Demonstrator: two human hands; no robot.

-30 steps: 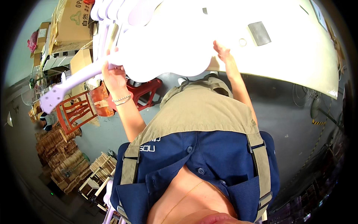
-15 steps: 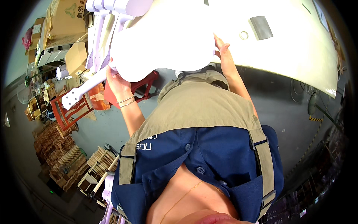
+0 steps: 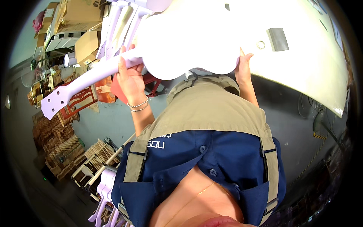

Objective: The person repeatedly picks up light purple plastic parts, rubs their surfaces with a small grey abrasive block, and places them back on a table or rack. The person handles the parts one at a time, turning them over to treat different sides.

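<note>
A pale purple ukulele (image 3: 96,72) hangs across the front edge of the white table, its headstock with several holes pointing lower left. Its body is washed out by bright light, so its surface detail is lost. My left hand (image 3: 130,77) wraps round the neck close to the body, thumb on top. At the body's right end, my right hand (image 3: 244,70) grips the rim, with some fingers hidden behind it. On the table to the right lie a dark grey block (image 3: 278,39) and a small ring (image 3: 260,44).
More purple ukuleles (image 3: 126,24) stand at the table's left end. Cardboard boxes (image 3: 81,17), a red chair frame (image 3: 85,99) and stacks of cut wood (image 3: 62,149) fill the left side. Other purple instruments (image 3: 106,189) are racked behind my left side. A fan (image 3: 318,123) stands right.
The ukulele has risen toward me and turned a little, so its neck shows larger and purple. My left hand now closes round the neck; my right hand has tightened on the body's end.
</note>
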